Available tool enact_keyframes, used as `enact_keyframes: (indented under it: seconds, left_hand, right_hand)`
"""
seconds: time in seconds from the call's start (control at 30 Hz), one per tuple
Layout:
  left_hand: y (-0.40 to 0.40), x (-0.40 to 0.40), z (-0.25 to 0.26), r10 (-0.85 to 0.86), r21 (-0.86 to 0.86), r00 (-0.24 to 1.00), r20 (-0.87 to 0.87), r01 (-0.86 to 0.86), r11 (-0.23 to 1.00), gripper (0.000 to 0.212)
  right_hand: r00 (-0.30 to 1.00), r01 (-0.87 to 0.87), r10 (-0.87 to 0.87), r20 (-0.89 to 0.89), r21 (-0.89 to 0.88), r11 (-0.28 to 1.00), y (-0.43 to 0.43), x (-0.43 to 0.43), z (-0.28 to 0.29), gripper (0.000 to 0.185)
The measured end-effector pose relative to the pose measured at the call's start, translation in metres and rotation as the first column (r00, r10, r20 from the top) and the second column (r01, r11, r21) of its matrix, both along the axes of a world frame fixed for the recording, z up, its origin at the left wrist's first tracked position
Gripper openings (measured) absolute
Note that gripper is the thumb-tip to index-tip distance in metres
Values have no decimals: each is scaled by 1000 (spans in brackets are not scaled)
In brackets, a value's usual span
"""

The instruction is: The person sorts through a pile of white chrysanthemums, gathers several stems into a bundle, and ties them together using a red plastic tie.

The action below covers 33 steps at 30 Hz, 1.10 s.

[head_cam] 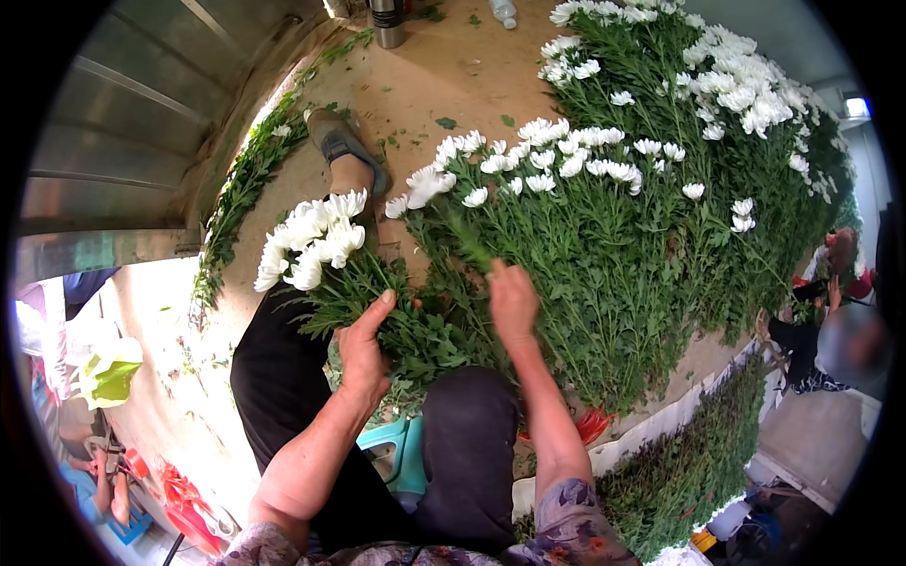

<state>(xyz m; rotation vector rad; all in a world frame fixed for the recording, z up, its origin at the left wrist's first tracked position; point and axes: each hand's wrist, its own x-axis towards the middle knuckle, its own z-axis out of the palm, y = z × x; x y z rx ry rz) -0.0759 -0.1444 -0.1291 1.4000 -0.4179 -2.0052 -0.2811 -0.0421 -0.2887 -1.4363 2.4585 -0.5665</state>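
My left hand (364, 347) is closed around the stems of a bunch of white chrysanthemums (311, 240), whose blooms point up and to the left above my knee. To the right, my right hand (514, 301) grips a single chrysanthemum stem (471, 240), blurred by motion; its white bloom (428, 184) is at the upper left. Beside and beyond this hand lies a wide spread of long-stemmed white chrysanthemums (594, 262) on the brown floor. Leafy stems hide part of my left fingers.
Another heap of white chrysanthemums (715, 85) rises at the upper right. Cut greenery (694, 453) lies lower right, near red ties (593, 424). A teal stool (405, 453) is beneath me. A steel flask (387, 25) stands at the top. People work at the far right and lower left.
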Motion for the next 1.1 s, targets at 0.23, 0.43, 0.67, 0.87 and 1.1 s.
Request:
enact_keyframes:
  seconds: [0.23,0.43,0.67,0.87,1.1]
  left_hand:
    - [1,-3,-4,-1,-10,1000,26,1,1000,30]
    - [2,-4,-4,-2,-42,999,34,3,999,30]
    - [1,-2,-6,-16,-29,999,50,18,999,30]
    - [2,-1,-8,28,-42,999,38,-26,999,29]
    - [0,-2,-9,2,-53,998,61,2,999,30]
  right_hand:
    - [995,104,-104,11,13,994,11,-40,10,39]
    - [994,3,27,-106,272,962,5,-12,-16,31]
    - [999,-52,52,11,-26,998,17,5,-10,30]
    - [1000,-26,26,-11,-1,1000,12,17,-21,43]
    - [996,-78,83,-45,93,993,2,25,-37,49]
